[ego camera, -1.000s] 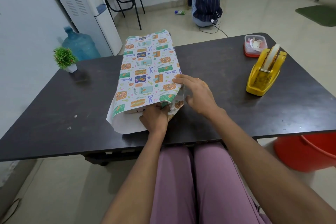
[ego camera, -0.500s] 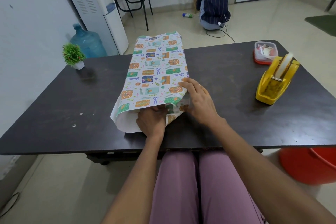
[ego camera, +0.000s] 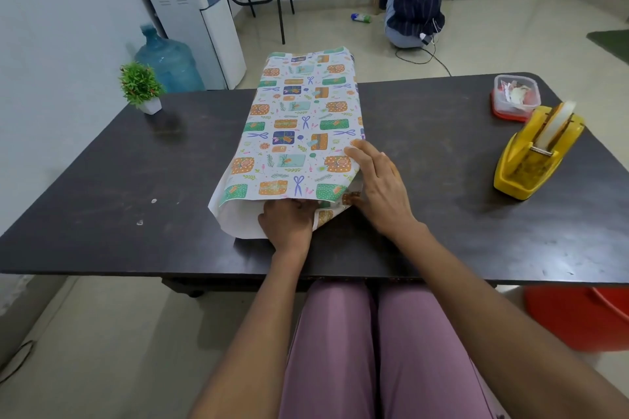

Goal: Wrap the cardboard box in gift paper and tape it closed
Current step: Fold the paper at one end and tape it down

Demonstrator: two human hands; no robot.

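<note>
One sheet of gift paper (ego camera: 292, 133) is laid as a long flattened tube on the dark worktop (ego camera: 425, 160), its long axis running straight away from the person, far end overhanging the back edge. Cardboard box not visible; presumably inside the paper near the front opening, cannot be confirmed. White underside of the paper is exposed at the near left corner.

Left hand (ego camera: 287, 224) is placed at the near open end, fingers tucked under the top layer and hidden there; whether anything is gripped cannot be told. Right hand (ego camera: 377, 190) is laid along the near right edge of the paper, fingers fairly straight and pressed flat on top, thumb down at the side fold; nothing is pinched as far as can be seen.

Key relation: the paper lies directly ahead of both hands, with the near end reached by both, left at the mouth, right at the side seam. Step judged as closing or aligning the overlap; no tape seen on it yet.

Yellow tape dispenser (ego camera: 534, 153) is stood well apart to the right, nearer the right hand, so a reach by that hand is judged likely. A small lidded container (ego camera: 515, 97) is set just behind it; a potted plant (ego camera: 141, 87) at the far left corner.
</note>
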